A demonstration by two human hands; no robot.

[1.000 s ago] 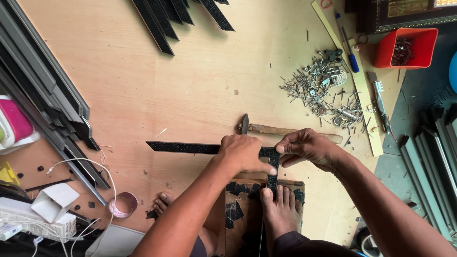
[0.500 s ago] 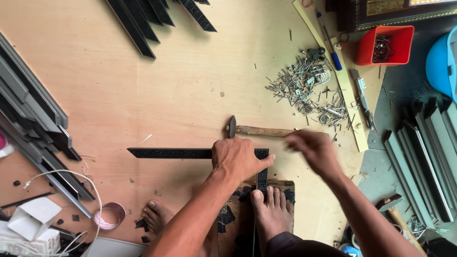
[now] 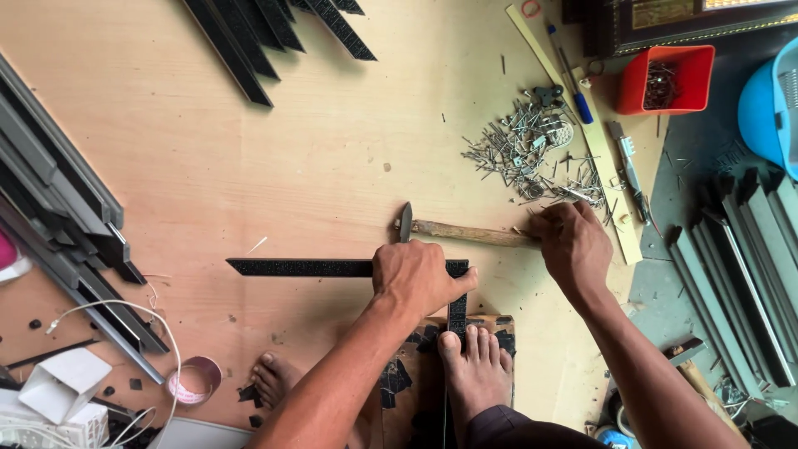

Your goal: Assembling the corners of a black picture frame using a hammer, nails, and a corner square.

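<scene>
Black frame strip (image 3: 299, 267) lies flat on the plywood board (image 3: 332, 150), joined at a right angle to a second strip (image 3: 457, 309) running toward the bare foot (image 3: 475, 366). Left hand (image 3: 418, 277) presses palm-down over the corner, fingers curled onto both strips, same place as half a second ago. Right hand (image 3: 572, 242), then lifted and blurred above the board, now rests on the wooden handle of the hammer (image 3: 465, 234), fingers closed round its end. Hammer head sits just beyond the corner. Loose nails (image 3: 532, 154) lie near, red bin (image 3: 663, 79) farther off.
</scene>
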